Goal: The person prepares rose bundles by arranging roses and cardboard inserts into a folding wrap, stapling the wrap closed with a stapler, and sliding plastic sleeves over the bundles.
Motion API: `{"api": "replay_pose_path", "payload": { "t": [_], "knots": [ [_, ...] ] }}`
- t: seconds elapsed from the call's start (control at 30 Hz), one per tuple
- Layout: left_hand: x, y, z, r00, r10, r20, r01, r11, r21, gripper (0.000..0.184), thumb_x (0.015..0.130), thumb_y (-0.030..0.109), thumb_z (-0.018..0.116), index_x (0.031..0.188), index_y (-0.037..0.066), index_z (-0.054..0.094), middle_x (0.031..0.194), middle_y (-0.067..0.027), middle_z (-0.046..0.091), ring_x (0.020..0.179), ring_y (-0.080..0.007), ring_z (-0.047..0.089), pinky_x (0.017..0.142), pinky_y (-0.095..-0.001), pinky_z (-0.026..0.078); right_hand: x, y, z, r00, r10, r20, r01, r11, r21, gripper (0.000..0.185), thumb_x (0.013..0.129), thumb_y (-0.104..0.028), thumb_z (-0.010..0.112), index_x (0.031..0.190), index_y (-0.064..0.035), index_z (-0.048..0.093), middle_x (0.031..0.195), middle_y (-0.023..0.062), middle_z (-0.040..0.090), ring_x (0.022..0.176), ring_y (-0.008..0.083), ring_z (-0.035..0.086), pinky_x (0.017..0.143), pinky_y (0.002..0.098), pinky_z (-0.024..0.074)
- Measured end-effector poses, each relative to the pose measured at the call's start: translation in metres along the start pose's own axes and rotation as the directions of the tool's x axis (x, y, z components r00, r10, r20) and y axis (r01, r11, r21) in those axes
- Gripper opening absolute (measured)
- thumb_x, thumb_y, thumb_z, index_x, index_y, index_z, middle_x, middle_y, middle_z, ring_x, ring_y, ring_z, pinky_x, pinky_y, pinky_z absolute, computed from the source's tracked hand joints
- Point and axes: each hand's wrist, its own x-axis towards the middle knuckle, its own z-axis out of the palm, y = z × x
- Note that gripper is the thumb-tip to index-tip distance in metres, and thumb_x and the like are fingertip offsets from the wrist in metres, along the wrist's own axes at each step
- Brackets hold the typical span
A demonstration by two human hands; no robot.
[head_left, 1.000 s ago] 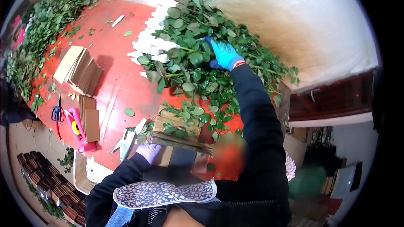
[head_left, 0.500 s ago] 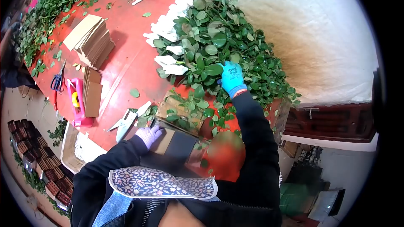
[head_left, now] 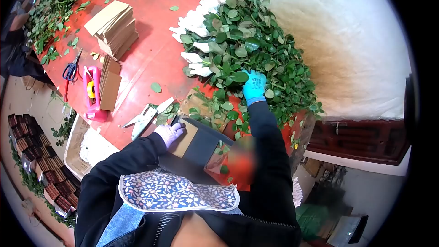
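Note:
My left hand (head_left: 170,133), in a lavender glove, rests on the left end of a dark tray-like box (head_left: 201,144) with a tan cardboard piece (head_left: 187,138) in it. Its fingers lie stretched over the edge. My right hand (head_left: 254,86), in a blue glove, reaches into a large heap of leafy stems (head_left: 274,59). The fingers curl in among the leaves, seemingly around a leafy stem, and are partly hidden. White-sleeved flower heads (head_left: 200,58) point left out of the heap. Loose leafy sprigs (head_left: 212,110) lie between the box and the heap.
On the red table (head_left: 153,41) are a stack of cardboard sheets (head_left: 114,29), a pink tape dispenser (head_left: 94,96), dark-handled scissors (head_left: 71,71) and white-handled shears (head_left: 145,119). A plastic crate (head_left: 75,151) stands below the table edge. Another person's arm (head_left: 18,22) shows at far left.
The camera view has shifted, so table items appear farther right. My left hand stays at the box's end. My right hand remains in the leaves, a little farther down in view.

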Motion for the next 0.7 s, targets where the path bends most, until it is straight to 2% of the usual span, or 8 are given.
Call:
{"api": "replay_pose_path", "payload": {
  "t": [0.1,0.2,0.3,0.4,0.5,0.57,0.63,0.7],
  "knots": [
    [-0.001,0.001,-0.002,1.000,-0.010,0.000,0.010,1.000,0.002,0.064,0.075,0.020,0.073,0.132,0.009,0.045,0.126,-0.0117,0.050,0.083,-0.0337,0.064,0.070,-0.0444,0.051,-0.006,0.010,-0.031,0.977,-0.015,0.211,0.014,1.000,0.004,0.033,0.071,-0.009,0.066,0.103,-0.0080,0.063,0.098,0.0157,0.061,0.095,0.0346,0.060,0.084,0.0461,0.0446],
    [-0.002,0.000,0.000,1.000,0.002,-0.025,-0.002,1.000,0.000,0.062,0.075,0.021,0.072,0.130,0.008,0.047,0.126,-0.0116,0.050,0.082,-0.0341,0.064,0.070,-0.0440,0.051,-0.030,0.030,-0.086,0.997,0.047,0.063,-0.054,0.992,0.110,0.039,0.068,-0.004,0.065,0.107,-0.0064,0.060,0.104,0.0171,0.059,0.100,0.0368,0.056,0.087,0.0451,0.0448],
    [-0.001,-0.002,0.004,0.999,0.017,-0.034,-0.017,1.000,-0.002,0.063,0.074,0.021,0.073,0.130,0.008,0.047,0.128,-0.0117,0.048,0.083,-0.0341,0.064,0.070,-0.0439,0.052,-0.071,0.086,-0.107,0.941,-0.018,-0.337,0.030,0.999,0.032,0.042,0.080,-0.009,0.061,0.121,-0.0049,0.053,0.116,0.0154,0.055,0.108,0.0310,0.054,0.096,0.0401,0.0425],
    [0.002,-0.004,0.006,1.000,0.015,-0.018,-0.014,1.000,0.028,0.063,0.074,0.022,0.073,0.130,0.009,0.048,0.129,-0.0111,0.048,0.085,-0.0333,0.064,0.070,-0.0442,0.052,-0.109,0.134,-0.159,0.823,0.367,-0.434,-0.137,0.869,0.475,0.046,0.086,-0.014,0.058,0.130,-0.0039,0.047,0.125,0.0135,0.051,0.114,0.0279,0.051,0.099,0.0373,0.0403],
    [0.002,-0.004,0.008,1.000,0.002,0.009,-0.003,0.999,0.053,0.062,0.075,0.023,0.073,0.130,0.009,0.047,0.128,-0.0121,0.047,0.085,-0.0332,0.064,0.070,-0.0440,0.053,-0.145,0.170,-0.216,0.613,0.697,-0.372,0.137,0.370,0.919,0.051,0.092,-0.019,0.055,0.138,-0.0029,0.040,0.134,0.0117,0.047,0.121,0.0247,0.047,0.103,0.0344,0.0381],
    [0.001,-0.005,0.008,0.997,0.041,-0.068,-0.036,0.997,0.063,0.048,0.080,0.018,0.065,0.126,0.011,0.051,0.123,-0.0131,0.049,0.081,-0.0319,0.065,0.068,-0.0446,0.053,-0.165,0.187,-0.241,0.633,0.732,-0.253,0.446,-0.078,0.892,0.054,0.096,-0.022,0.053,0.144,-0.0023,0.036,0.140,0.0105,0.045,0.125,0.0226,0.045,0.106,0.0325,0.0367],
    [-0.001,-0.005,0.008,0.996,0.047,-0.078,-0.044,0.998,0.039,0.052,0.076,0.021,0.070,0.124,0.012,0.052,0.126,-0.0119,0.049,0.088,-0.0319,0.065,0.072,-0.0456,0.053,-0.186,0.210,-0.249,0.746,0.650,-0.143,0.609,-0.580,0.540,0.054,0.097,-0.023,0.049,0.145,-0.0041,0.035,0.142,0.0119,0.044,0.128,0.0252,0.043,0.109,0.0356,0.0318],
    [0.002,-0.011,0.016,0.992,0.072,-0.105,-0.070,0.997,0.019,0.057,0.073,0.023,0.073,0.125,0.013,0.051,0.127,-0.0109,0.048,0.092,-0.0317,0.064,0.075,-0.0451,0.053,-0.219,0.233,-0.260,0.831,0.529,-0.173,0.537,-0.844,0.001,0.054,0.098,-0.025,0.046,0.146,-0.0059,0.034,0.143,0.0134,0.043,0.131,0.0277,0.041,0.113,0.0387,0.0270]
  ]
}}
